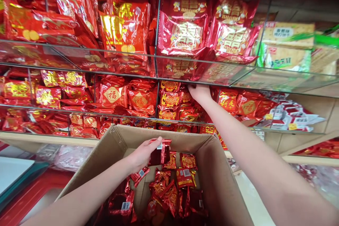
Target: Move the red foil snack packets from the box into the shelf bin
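Note:
My left hand [144,153] pinches a red foil snack packet [162,153] with a white barcode label, held over the open cardboard box [222,176]. Several red and gold packets [169,194] lie loose on the bottom of that box, some with barcodes facing up. My right hand [200,93] reaches into the middle shelf compartment, under the upper shelf edge, beside a stack of small red and gold packets [169,99]. Its fingertips are hidden behind that edge and among the packets, so what they touch does not show.
Above, glass-fronted shelf bins hold large red packets [125,28], pink-red packets [189,30] and green-and-white cracker packs [288,54]. White and red packets [292,114] fill the right end of the middle shelf. A red tray [39,194] and clear plastic bags [70,157] are at the lower left.

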A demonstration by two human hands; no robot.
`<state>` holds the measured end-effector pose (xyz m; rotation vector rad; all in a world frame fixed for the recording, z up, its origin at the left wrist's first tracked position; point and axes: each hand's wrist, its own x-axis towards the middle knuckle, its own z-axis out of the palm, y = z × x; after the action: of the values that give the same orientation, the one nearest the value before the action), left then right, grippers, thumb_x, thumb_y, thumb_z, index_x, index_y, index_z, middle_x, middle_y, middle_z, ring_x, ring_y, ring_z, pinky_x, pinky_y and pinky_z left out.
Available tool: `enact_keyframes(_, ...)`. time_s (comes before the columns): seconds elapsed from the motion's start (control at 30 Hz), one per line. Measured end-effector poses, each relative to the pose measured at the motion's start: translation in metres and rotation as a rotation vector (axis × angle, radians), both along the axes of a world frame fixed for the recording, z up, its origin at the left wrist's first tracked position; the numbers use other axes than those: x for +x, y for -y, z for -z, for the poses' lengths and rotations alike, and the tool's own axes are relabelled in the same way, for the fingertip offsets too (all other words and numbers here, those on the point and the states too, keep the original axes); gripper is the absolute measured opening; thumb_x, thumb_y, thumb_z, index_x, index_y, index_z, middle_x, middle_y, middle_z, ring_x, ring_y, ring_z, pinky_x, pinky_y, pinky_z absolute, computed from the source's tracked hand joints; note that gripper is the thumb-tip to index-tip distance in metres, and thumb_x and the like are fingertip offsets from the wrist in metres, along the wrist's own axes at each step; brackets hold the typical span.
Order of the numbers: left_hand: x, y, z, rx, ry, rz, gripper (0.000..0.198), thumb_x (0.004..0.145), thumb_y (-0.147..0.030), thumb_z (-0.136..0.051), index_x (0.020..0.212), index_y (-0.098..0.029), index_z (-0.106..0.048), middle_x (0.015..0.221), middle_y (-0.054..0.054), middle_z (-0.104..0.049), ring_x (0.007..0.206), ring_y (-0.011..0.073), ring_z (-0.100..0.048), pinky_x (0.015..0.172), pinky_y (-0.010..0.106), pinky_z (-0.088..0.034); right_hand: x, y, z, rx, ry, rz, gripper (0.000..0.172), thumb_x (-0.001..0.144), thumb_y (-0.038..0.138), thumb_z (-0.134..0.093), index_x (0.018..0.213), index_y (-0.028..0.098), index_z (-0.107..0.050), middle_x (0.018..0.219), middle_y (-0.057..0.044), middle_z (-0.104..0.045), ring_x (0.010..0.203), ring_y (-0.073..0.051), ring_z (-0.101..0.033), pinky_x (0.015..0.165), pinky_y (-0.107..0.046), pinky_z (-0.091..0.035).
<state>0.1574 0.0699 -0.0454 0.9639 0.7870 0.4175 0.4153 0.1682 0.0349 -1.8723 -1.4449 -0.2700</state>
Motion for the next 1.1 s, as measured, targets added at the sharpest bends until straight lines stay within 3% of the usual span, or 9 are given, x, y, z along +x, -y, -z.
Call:
enact_keyframes(0.1, -0.001, -0.002, -0.008, -0.086, 0.047, -0.053, 0.042, 0.074, -0.047, -0.048, 0.098, -0.013, -0.058, 0.097, 0.01, -0.063, 0.082, 0.0191, -0.059, 0.079, 0.033, -0.042, -0.013, 0.034, -0.003, 0.066, -0.082, -0.006, 0.018, 0.072, 0.029, -0.047, 0.073, 0.016, -0.059, 0.07, -0.006, -0.06, 0.067, -0.019, -0.054, 0.068, -0.032, -0.041)
enact_keyframes(0.2, -0.003, -0.002, -0.019, -0.105, 0.127, -0.093, 0.043, 0.076, -0.047, -0.045, 0.102, -0.014, -0.056, 0.103, 0.01, -0.061, 0.084, 0.0192, -0.059, 0.082, 0.034, -0.041, -0.044, 0.087, 0.004, 0.177, -0.222, -0.19, 0.02, 0.076, 0.034, -0.044, 0.074, 0.018, -0.055, 0.065, -0.001, -0.056, 0.06, -0.013, -0.049, 0.06, -0.025, -0.04)
enact_keyframes(0.37, 0.0, 0.006, -0.031, -0.07, 0.312, -0.089, 0.046, 0.08, -0.046, -0.038, 0.108, -0.013, -0.052, 0.104, 0.009, -0.06, 0.101, 0.021, -0.051, 0.092, 0.035, -0.032, -0.096, 0.156, 0.045, -0.286, -0.665, -0.537, 0.03, 0.066, 0.043, -0.058, 0.083, 0.018, -0.053, 0.068, 0.0, -0.055, 0.055, -0.01, -0.047, 0.05, -0.022, -0.038)
enact_keyframes(0.47, 0.004, 0.011, -0.031, -0.074, 0.352, -0.056, 0.047, 0.081, -0.048, -0.035, 0.108, -0.014, -0.052, 0.104, 0.008, -0.061, 0.103, 0.0215, -0.049, 0.093, 0.036, -0.029, -0.105, 0.166, 0.063, -0.444, -0.992, -0.698, 0.029, 0.068, 0.04, -0.056, 0.085, 0.017, -0.052, 0.071, 0.0, -0.055, 0.057, -0.009, -0.048, 0.052, -0.022, -0.04)
enact_keyframes(0.57, 0.006, 0.014, -0.03, -0.1, 0.377, -0.009, 0.049, 0.081, -0.05, -0.032, 0.108, -0.014, -0.052, 0.103, 0.009, -0.06, 0.102, 0.0219, -0.05, 0.091, 0.037, -0.03, -0.101, 0.164, 0.068, -0.465, -1.135, -0.712, 0.026, 0.069, 0.04, -0.057, 0.08, 0.017, -0.052, 0.064, 0.003, -0.05, 0.053, -0.008, -0.045, 0.049, -0.021, -0.039)
enact_keyframes(0.73, 0.002, 0.009, -0.03, -0.063, 0.322, -0.006, 0.041, 0.08, -0.045, -0.039, 0.108, -0.017, -0.051, 0.104, 0.009, -0.06, 0.097, 0.0209, -0.052, 0.086, 0.037, -0.035, -0.094, 0.165, 0.07, -0.36, -1.016, -0.661, 0.022, 0.071, 0.037, -0.055, 0.083, 0.019, -0.053, 0.068, 0.002, -0.053, 0.055, -0.008, -0.046, 0.051, -0.021, -0.039)
enact_keyframes(0.87, -0.007, 0.004, -0.034, -0.146, 0.303, 0.04, 0.046, 0.078, -0.049, -0.041, 0.114, -0.021, -0.044, 0.11, 0.009, -0.055, 0.096, 0.0214, -0.053, 0.084, 0.041, -0.036, -0.091, 0.169, 0.073, -0.053, -0.601, -0.653, 0.019, 0.072, 0.021, -0.053, 0.09, 0.021, -0.056, 0.087, -0.003, -0.053, 0.078, -0.015, -0.051, 0.068, -0.028, -0.043)
enact_keyframes(0.97, -0.008, 0.006, -0.038, -0.149, 0.296, 0.043, 0.045, 0.074, -0.03, -0.055, 0.117, -0.02, -0.041, 0.11, 0.009, -0.055, 0.092, 0.018, -0.055, 0.083, 0.035, -0.039, -0.091, 0.172, 0.073, 0.055, -0.39, -0.665, 0.03, 0.07, 0.011, -0.046, 0.095, 0.023, -0.056, 0.094, -0.005, -0.05, 0.091, -0.017, -0.048, 0.08, -0.034, -0.04)
enact_keyframes(1.1, -0.002, 0.015, -0.039, 0.012, 0.314, -0.076, 0.057, 0.067, -0.007, -0.059, 0.118, -0.022, -0.038, 0.111, 0.006, -0.054, 0.092, 0.014, -0.055, 0.084, 0.028, -0.04, -0.091, 0.173, 0.073, 0.05, -0.64, -0.603, 0.035, 0.076, 0.013, -0.037, 0.109, 0.023, -0.046, 0.103, -0.006, -0.051, 0.089, -0.015, -0.052, 0.078, -0.034, -0.044)
